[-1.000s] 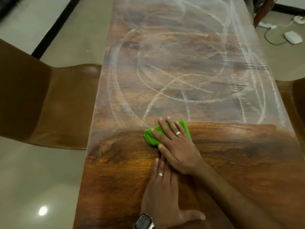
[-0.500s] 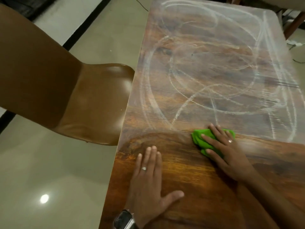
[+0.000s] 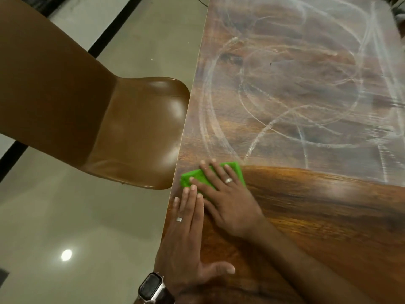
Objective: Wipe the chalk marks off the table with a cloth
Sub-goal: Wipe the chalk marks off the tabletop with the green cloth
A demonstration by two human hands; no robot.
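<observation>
White chalk marks [image 3: 285, 102], loops and smears, cover the far part of the wooden table [image 3: 328, 216]; the near part shows bare glossy wood. A folded green cloth [image 3: 192, 177] lies at the table's left edge, right on the line between chalked and bare wood. My right hand [image 3: 225, 198] presses flat on the cloth with fingers spread. My left hand [image 3: 188, 238], with a ring and a wristwatch, lies flat on the bare wood just below the cloth, fingertips almost touching it.
A brown plastic chair [image 3: 98, 119] stands close against the table's left edge. Shiny pale floor [image 3: 65, 227] with a black stripe lies to the left.
My right hand has slid the cloth leftward from mid-table to the table's left edge. The camera view has swung left, bringing more of the chair in. My left hand stays flat.
</observation>
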